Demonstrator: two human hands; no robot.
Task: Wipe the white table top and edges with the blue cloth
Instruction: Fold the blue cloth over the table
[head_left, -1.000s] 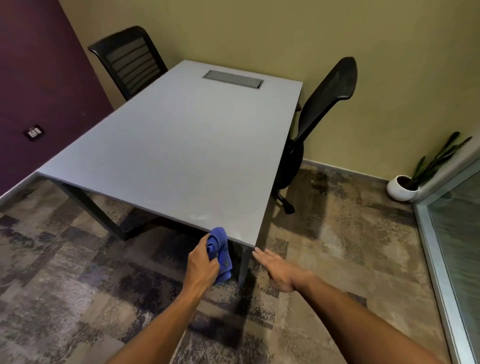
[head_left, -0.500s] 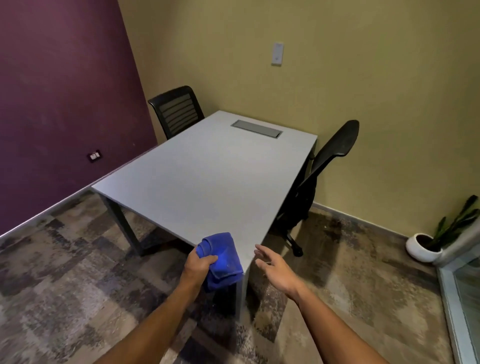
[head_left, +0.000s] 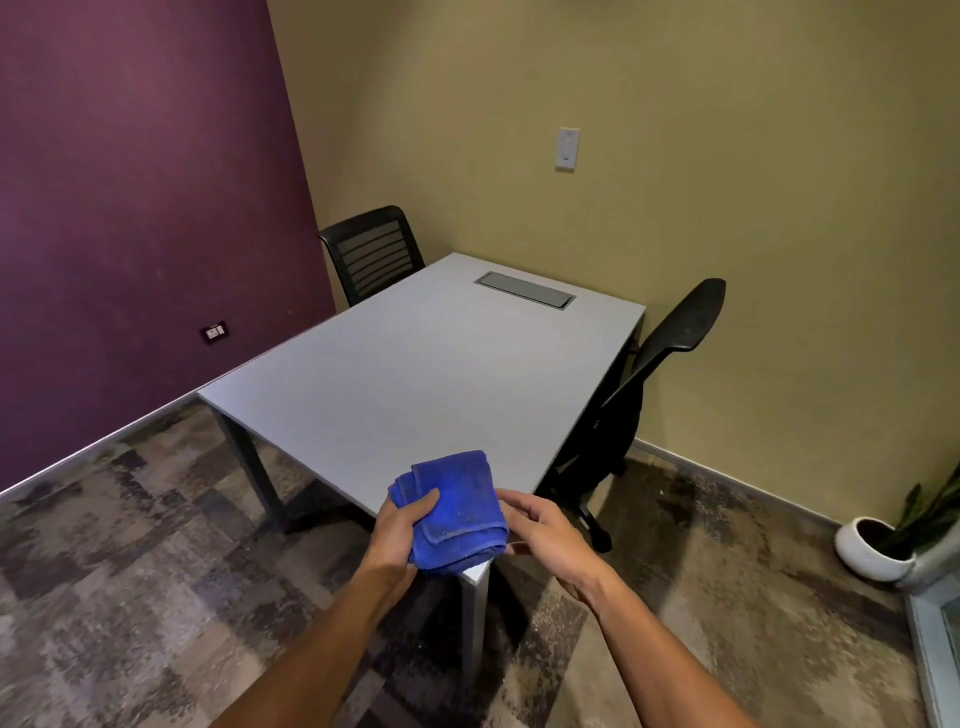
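Counter (head_left: 415, 374), smooth pale rectangle, stretches beyond the fingers. Cloth (head_left: 457, 512), folded blue terry, lies over its near corner, gripped by the left hand (head_left: 397, 535), thumb on top. Right hand (head_left: 545, 527), fingers loosely curled, touches the cloth's right edge.

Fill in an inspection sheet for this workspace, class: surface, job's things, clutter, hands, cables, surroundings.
Surface: white table, bare, with a grey cable hatch near its far end.
Job's things: folded blue cloth over the near corner.
Clutter: nothing seen.
Hands: left hand grips the cloth; right hand touches its edge, grip unclear.
Cables: nothing seen.
Surroundings: two black chairs, potted plant, wall switch, wall socket, patterned carpet.
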